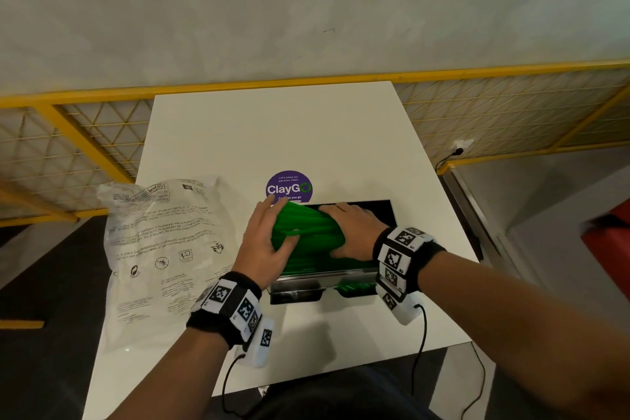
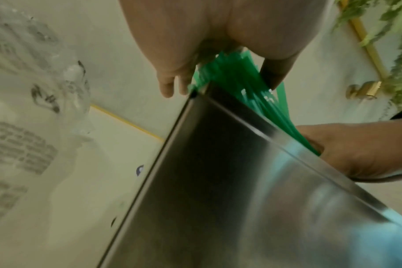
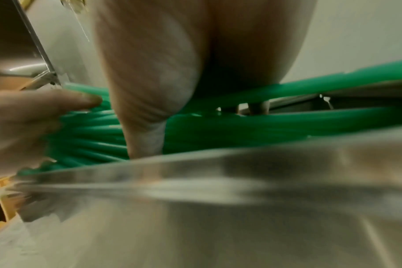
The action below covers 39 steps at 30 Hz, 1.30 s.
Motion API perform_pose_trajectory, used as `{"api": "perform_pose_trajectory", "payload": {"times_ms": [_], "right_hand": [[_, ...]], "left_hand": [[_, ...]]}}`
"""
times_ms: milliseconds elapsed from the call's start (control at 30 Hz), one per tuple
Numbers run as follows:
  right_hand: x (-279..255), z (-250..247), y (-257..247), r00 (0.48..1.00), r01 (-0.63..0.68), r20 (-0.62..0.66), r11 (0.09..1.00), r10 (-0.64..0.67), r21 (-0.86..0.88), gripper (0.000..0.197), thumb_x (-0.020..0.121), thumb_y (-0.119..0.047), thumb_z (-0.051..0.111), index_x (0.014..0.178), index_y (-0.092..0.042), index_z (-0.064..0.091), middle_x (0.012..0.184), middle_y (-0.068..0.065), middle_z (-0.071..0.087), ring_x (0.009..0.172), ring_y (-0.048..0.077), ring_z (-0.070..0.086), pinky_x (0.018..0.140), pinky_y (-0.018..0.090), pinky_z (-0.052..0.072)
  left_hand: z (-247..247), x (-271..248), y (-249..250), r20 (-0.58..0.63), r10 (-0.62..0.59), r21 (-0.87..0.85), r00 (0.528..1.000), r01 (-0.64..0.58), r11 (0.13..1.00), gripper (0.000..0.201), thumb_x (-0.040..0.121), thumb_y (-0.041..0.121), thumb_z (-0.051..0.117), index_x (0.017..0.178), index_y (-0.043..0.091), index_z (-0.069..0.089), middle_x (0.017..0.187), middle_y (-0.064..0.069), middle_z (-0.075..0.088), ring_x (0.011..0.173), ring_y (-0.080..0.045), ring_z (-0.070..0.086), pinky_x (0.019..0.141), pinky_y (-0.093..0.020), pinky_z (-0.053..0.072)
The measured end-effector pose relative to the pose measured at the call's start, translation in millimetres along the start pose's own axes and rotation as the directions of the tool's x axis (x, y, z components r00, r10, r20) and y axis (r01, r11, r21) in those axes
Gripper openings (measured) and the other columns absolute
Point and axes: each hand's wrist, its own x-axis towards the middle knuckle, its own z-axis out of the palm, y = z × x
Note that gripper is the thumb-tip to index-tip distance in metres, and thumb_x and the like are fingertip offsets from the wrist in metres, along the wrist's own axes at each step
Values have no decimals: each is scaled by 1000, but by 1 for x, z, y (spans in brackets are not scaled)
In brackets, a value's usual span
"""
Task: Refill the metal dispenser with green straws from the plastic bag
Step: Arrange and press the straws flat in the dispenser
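Both hands grip one bundle of green straws [image 1: 306,232]: left hand [image 1: 264,245] curled round its left end, right hand [image 1: 354,232] round its right, just over the open metal dispenser [image 1: 341,274]. Lowering it level should prevent jams. Beyond-left lies the plastic bag [image 1: 163,249].

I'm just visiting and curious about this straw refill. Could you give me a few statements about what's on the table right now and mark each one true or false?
1. Both hands, the left hand and the right hand, hold the bundle of green straws. True.
2. The straws are red. False: they are green.
3. The plastic bag lies on the table to the left of the metal dispenser. True.
4. The dispenser's top is closed. False: it is open, and the bundle sits in the opening.
5. A purple round sticker lies on the table beyond the dispenser. True.
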Motion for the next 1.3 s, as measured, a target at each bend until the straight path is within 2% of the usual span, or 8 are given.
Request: {"api": "perform_pose_trajectory", "payload": {"times_ms": [100, 333, 433, 733, 933, 1033, 1200, 1300], "right_hand": [[-4, 3, 3, 1000, -15, -17, 999, 14, -33, 90, 76, -43, 72, 147, -24, 20, 142, 6, 37, 130, 28, 38, 109, 47, 30], [3, -3, -9, 1000, -22, 1, 997, 22, -76, 77, 83, -41, 65, 145, -19, 25, 141, 8, 40, 129, 30, 41, 104, 48, 34], [7, -1, -13, 999, -40, 10, 999, 40, -2, 74, 81, -41, 67, 142, -19, 30, 138, 9, 42, 127, 31, 43, 103, 49, 37], [-13, -4, 27, 994, -94, 63, 991, 87, 100, 98, 71, -45, 76, 148, -20, 21, 144, 8, 33, 131, 28, 36, 108, 44, 36], [-9, 9, 27, 987, -109, 117, 994, 110, -14, 103, 75, -42, 73, 151, -24, 6, 149, 10, 25, 137, 34, 27, 109, 51, 32], [-5, 11, 26, 985, -106, 133, 994, 108, -20, 105, 75, -45, 71, 151, -26, 3, 152, 8, 23, 140, 32, 24, 111, 52, 26], [1, 12, 24, 980, -136, 144, 990, 141, -43, 95, 70, -42, 76, 146, -21, 23, 143, 9, 31, 133, 33, 30, 107, 53, 32], [3, 11, 24, 978, -149, 147, 989, 151, -27, 88, 67, -40, 78, 140, -20, 32, 138, 10, 36, 129, 33, 33, 103, 51, 38]], "left_hand": [[-10, 0, 17, -28, 53, 296, 998, -42, 954, 71, 81, 56, 39, 144, 24, 34, 154, -9, 23, 144, -28, 15, 114, -46, 17], [-10, 0, 73, 100, 263, 508, 960, -276, 816, 63, 78, 31, 33, 138, 13, 41, 147, -10, 38, 141, -29, 24, 112, -45, 15], [10, -3, 73, 404, 5, 714, 915, -319, 623, 75, 82, 35, 42, 149, 15, 17, 156, -9, 18, 146, -28, 7, 115, -50, -2], [11, 13, 64, 488, -198, 848, 850, -408, 339, 86, 86, 48, 48, 150, 18, -2, 157, -14, 7, 144, -34, 3, 112, -59, -7], [16, 25, 66, 439, -343, 892, 830, -359, 273, 104, 79, 51, 62, 149, 22, -9, 156, -17, 0, 142, -43, -1, 108, -67, 6], [19, 26, 66, 405, -374, 907, 834, -317, 276, 106, 75, 47, 69, 149, 20, -2, 152, -16, 12, 137, -41, 17, 103, -66, 22], [24, 21, 66, 383, -320, 903, 867, -278, 327, 85, 78, 27, 69, 144, 15, 16, 139, -15, 29, 122, -33, 35, 92, -47, 42], [26, 23, 68, 348, -444, 917, 826, -201, 344, 94, 75, 23, 74, 145, 23, 11, 142, -14, 22, 128, -37, 28, 94, -57, 41]]}}
